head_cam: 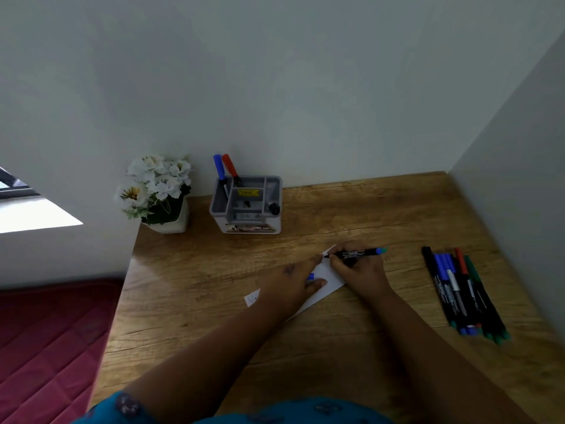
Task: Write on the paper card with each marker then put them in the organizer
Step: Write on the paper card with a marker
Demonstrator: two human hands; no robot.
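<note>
At the far left a red quilted mattress (46,341) lay below the edge of the wooden desk (214,301). On the desk's back left corner stood a white pot of white flowers (156,191), and just to its right the grey organizer (246,206), with a blue-capped marker (219,169) and a red-capped marker (230,167) leaning upright in its rear left compartment and a black cap showing in its right one. Nearer the person, the left hand (290,286) lay flat on the white paper card (328,278), fingers straight and close together, thumb out, pressing it to the desk. The right hand (357,269) pinched a black marker (354,254) between curled fingers and thumb, its tip meeting the card's far corner. Well apart to the right, a bundle of loose markers (461,289) lay side by side on the desk near the right wall (519,148).
</note>
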